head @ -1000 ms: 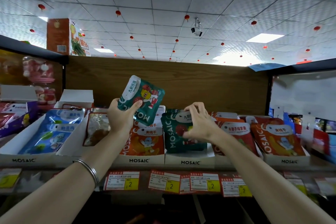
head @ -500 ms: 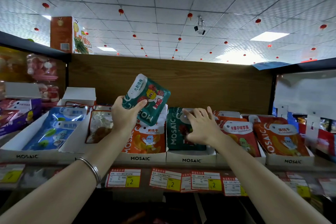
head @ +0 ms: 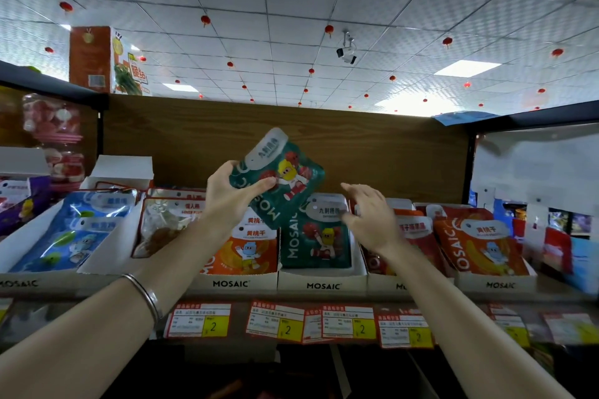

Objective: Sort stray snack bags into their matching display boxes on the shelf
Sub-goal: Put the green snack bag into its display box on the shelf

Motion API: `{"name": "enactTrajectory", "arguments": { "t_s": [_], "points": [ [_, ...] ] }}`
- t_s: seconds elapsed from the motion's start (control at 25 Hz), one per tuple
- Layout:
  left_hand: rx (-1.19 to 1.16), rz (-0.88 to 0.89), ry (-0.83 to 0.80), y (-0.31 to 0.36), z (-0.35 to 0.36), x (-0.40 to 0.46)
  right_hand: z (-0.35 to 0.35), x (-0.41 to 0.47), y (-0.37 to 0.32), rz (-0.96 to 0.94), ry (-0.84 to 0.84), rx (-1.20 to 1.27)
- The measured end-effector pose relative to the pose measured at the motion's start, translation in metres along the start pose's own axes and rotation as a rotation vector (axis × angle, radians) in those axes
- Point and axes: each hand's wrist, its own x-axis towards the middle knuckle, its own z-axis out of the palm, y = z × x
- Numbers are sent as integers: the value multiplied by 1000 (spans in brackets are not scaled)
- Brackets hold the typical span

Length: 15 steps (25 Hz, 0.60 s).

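Observation:
My left hand grips a dark green snack bag with a cartoon figure, tilted, above the shelf. Just below it a matching green bag stands in a white MOSAIC display box. My right hand hovers at that box's right side, fingers spread and relaxed, holding nothing. To the left of the green box an orange bag stands in its own box.
Blue bags fill the far-left box, and a clear bag of brown snacks sits beside them. Orange-red bags stand in boxes at the right. Yellow price tags line the shelf edge. A wooden back panel rises behind.
My right hand has lifted off the green bag in the box and drawn back to the right. My left hand has carried its green bag right, over the green box.

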Motion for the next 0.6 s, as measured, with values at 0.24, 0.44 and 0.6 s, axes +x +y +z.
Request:
{"name": "enactTrajectory", "arguments": {
  "t_s": [0.24, 0.44, 0.6],
  "points": [
    [196, 40, -316, -1, 34, 4, -19, -17, 39, 62, 202, 4],
    [358, 110, -494, -3, 31, 11, -33, -27, 55, 72, 211, -59],
    [405, 100, -659, -3, 36, 7, -34, -34, 58, 88, 167, -88]
  ]
}}
